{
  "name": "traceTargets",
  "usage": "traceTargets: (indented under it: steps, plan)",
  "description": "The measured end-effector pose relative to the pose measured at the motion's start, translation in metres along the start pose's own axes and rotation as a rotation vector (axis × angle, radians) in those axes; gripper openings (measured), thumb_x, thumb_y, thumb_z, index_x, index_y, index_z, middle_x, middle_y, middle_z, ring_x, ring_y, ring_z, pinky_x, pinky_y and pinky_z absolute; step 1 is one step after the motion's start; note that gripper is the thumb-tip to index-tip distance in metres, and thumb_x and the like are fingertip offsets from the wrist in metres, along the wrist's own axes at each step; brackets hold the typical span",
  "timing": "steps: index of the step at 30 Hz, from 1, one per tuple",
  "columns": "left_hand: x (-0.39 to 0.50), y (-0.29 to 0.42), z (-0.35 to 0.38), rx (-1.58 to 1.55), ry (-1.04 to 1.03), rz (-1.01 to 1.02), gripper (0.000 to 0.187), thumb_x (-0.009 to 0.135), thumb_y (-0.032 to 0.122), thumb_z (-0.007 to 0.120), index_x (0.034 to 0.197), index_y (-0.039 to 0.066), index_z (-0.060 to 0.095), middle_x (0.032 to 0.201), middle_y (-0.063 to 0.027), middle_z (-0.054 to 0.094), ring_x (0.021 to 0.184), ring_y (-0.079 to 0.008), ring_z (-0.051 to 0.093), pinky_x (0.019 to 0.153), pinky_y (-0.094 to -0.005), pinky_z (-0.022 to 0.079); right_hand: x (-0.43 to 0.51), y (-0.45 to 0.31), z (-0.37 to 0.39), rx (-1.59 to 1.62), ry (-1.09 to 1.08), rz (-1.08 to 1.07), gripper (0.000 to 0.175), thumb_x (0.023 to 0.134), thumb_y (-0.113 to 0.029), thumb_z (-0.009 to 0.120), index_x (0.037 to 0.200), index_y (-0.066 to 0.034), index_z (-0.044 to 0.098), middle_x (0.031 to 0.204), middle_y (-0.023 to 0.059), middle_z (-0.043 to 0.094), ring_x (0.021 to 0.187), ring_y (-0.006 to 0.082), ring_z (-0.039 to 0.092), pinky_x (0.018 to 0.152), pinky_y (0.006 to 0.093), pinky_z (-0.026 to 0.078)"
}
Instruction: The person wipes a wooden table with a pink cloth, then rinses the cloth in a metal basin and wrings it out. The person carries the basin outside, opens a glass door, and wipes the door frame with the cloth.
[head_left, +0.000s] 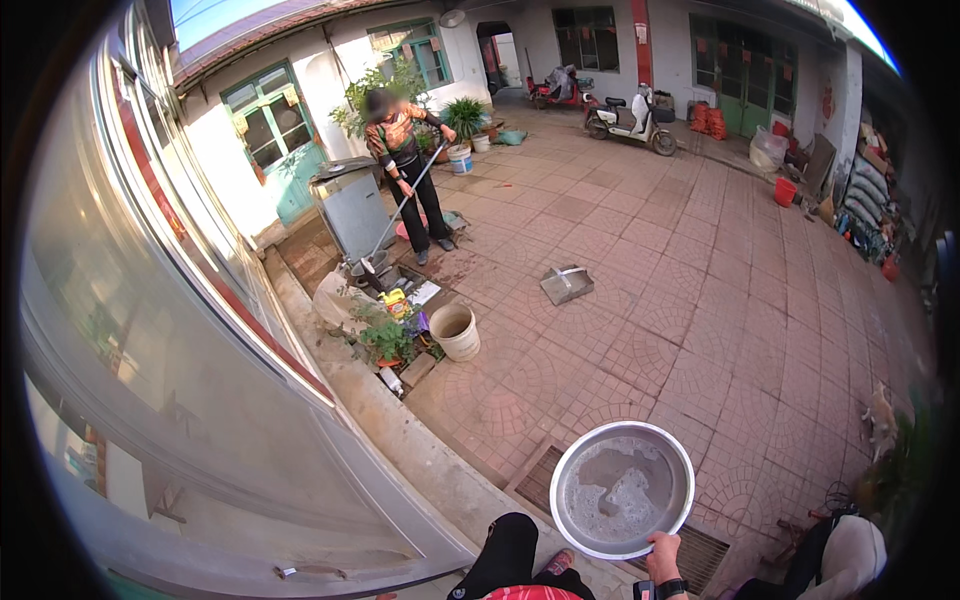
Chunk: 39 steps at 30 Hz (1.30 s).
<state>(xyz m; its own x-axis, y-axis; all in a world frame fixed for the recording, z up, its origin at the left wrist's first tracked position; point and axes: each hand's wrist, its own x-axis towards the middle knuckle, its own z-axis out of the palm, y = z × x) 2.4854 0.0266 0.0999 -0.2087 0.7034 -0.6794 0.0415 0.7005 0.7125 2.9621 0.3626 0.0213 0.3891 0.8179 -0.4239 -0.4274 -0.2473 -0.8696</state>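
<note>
My right hand (664, 559) grips the near rim of a wide metal basin (559, 517). Greyish water (637, 517) with patches of white foam lies in the basin. The basin is above a metal drain grate (694, 559) set in the paving and hides part of it. At the bottom edge only a sliver of my left hand (386, 596) shows, near the glazed door (375, 517); its fingers cannot be made out. My bent leg in black trousers (499, 559) is on the step side, left of the basin.
A person (401, 142) holds a long pole (420, 184) reaching into a grey bucket. Nearer stand a white bucket (456, 345) and a metal dustpan (568, 285). A concrete ledge (375, 427) runs along the left. Another person's knee (851, 559) and a cat (881, 420) are at right.
</note>
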Motion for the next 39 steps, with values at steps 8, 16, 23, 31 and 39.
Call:
traceTargets:
  steps: [8,16,23,31,39]
  plan:
    - [0.050,-0.055,0.042,-0.258,0.159,0.084,0.082,0.076,0.010,0.071,0.143,-0.002,0.025,0.102,-0.0148,0.062,0.088,-0.0214,0.062,0.078,-0.0311,0.052,0.079,0.021,-0.009,0.023,-0.042,-0.034,0.025,0.057,0.010,0.056,0.081,0.0067,0.056,0.081,0.0084,0.058,0.075,0.0246,0.054,0.071,0.0332,0.044]
    - [0.203,-0.209,0.064,-0.637,-0.192,-0.103,0.079,0.078,0.015,0.070,0.142,-0.005,0.028,0.109,-0.0195,0.060,0.094,-0.0292,0.061,0.082,-0.0385,0.051,0.177,0.104,-0.018,0.108,-0.076,0.007,0.030,0.058,0.009,0.054,0.088,0.0048,0.054,0.089,0.0099,0.055,0.082,0.0282,0.055,0.077,0.0381,0.047]
    - [0.300,-0.230,0.067,-0.665,0.273,-0.113,0.082,0.076,0.013,0.070,0.143,-0.001,0.025,0.112,-0.0199,0.059,0.094,-0.0300,0.061,0.083,-0.0395,0.051,0.240,0.160,-0.008,0.136,-0.080,0.010,0.032,0.058,0.005,0.055,0.090,0.0102,0.055,0.094,0.0125,0.059,0.084,0.0274,0.058,0.078,0.0369,0.047]
    - [0.351,-0.250,0.084,-0.792,0.434,-0.094,0.086,0.074,0.010,0.070,0.145,0.003,0.021,0.114,-0.0202,0.057,0.095,-0.0308,0.061,0.083,-0.0406,0.052,0.289,0.185,0.017,0.254,-0.119,0.066,0.031,0.060,0.006,0.052,0.091,0.0072,0.053,0.096,0.0119,0.057,0.087,0.0301,0.058,0.077,0.0409,0.048]
    - [0.371,-0.283,0.110,-0.915,0.660,-0.063,0.092,0.072,0.008,0.070,0.147,0.007,0.017,0.117,-0.0206,0.056,0.095,-0.0316,0.061,0.084,-0.0417,0.052,0.324,0.172,0.041,0.171,-0.157,0.055,0.034,0.062,0.006,0.053,0.096,0.0053,0.053,0.094,0.0128,0.057,0.083,0.0311,0.059,0.072,0.0440,0.050]
